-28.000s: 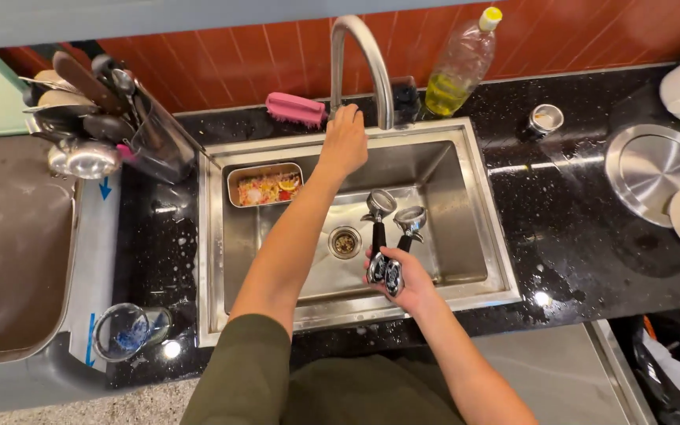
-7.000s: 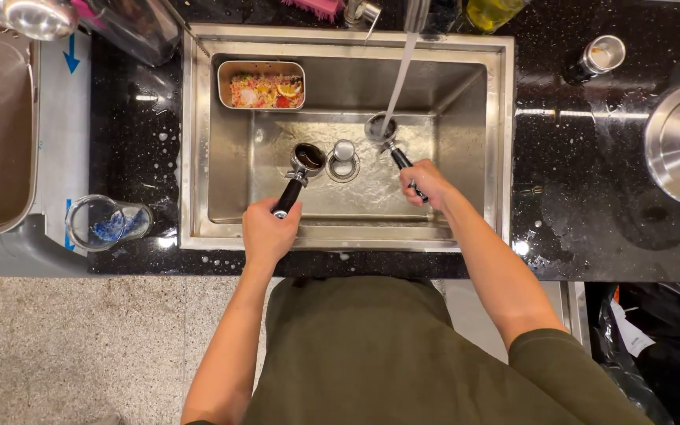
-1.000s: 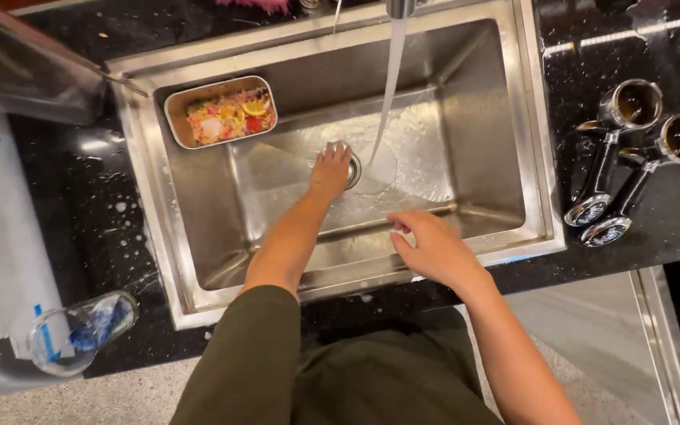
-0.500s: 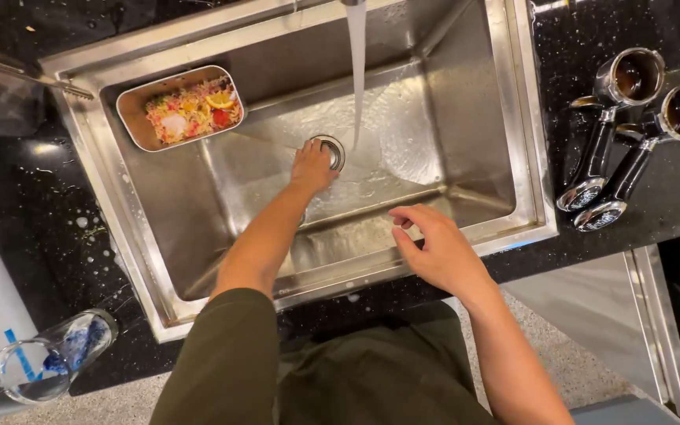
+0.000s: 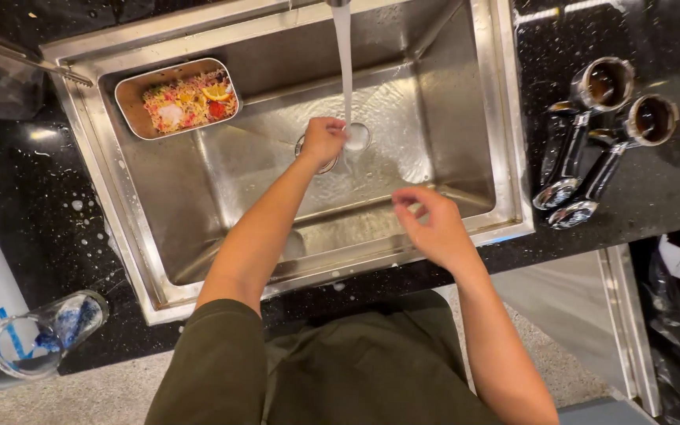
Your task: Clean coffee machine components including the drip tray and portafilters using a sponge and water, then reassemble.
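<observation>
At the drain [image 5: 356, 138] in the middle of the steel sink [image 5: 466, 94], under running water, the left hand [image 5: 323, 140] rested with fingers curled loosely, while the right hand [image 5: 433, 224] hovered near the front rim, fingers apart and empty.

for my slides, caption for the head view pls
Left hand at the sink drain under running water, right hand empty.

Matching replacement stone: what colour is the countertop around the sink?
Black with fine white speckles, the countertop, head view.
</observation>
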